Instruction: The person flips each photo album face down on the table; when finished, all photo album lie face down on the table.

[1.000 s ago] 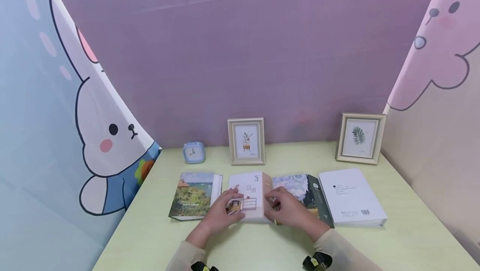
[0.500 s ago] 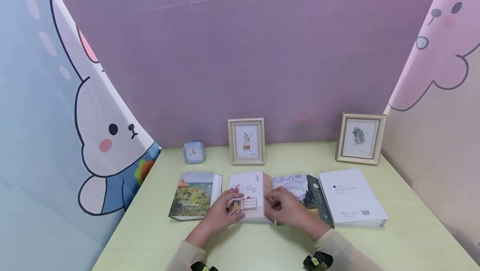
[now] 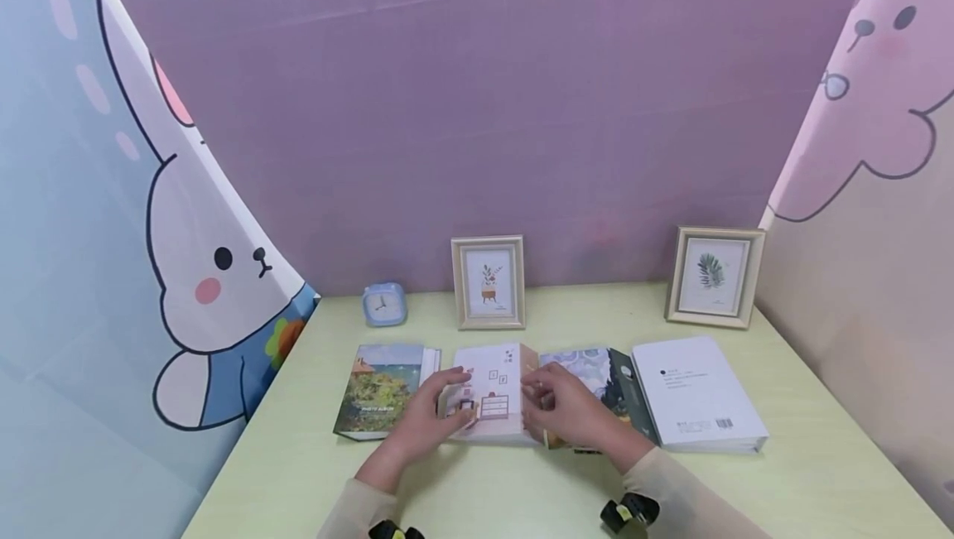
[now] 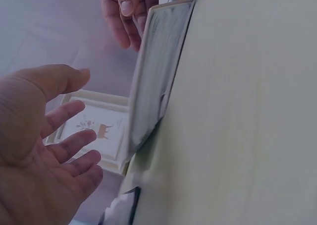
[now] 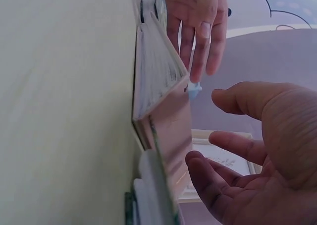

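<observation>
A thick white album [image 3: 495, 373] with furniture drawings and a pinkish spine [image 5: 173, 131] lies in the middle of the row. My left hand [image 3: 417, 423] hovers at its left side, fingers spread and relaxed. The left wrist view shows that palm [image 4: 29, 150] with nothing in it, apart from the album's page edge [image 4: 161, 56]. By the spine is my right hand [image 3: 574, 411], its fingers loosely bent and holding nothing in the right wrist view. It partly covers an album with a swirling-sky painting [image 3: 585, 363] and a dark spine.
To the left lies a landscape-covered photo album [image 3: 383, 386]; to the right, a white album [image 3: 696, 394] with a barcode. Behind the row stand a blue clock [image 3: 385, 305], a plant picture frame [image 3: 488, 282] and a leaf picture frame [image 3: 714, 278]. A purple cloth [image 3: 522, 108] backs the table.
My left hand has let go of the white album's left side and shifted left, uncovering more of its cover. The fingers of my right hand have loosened slightly at the spine.
</observation>
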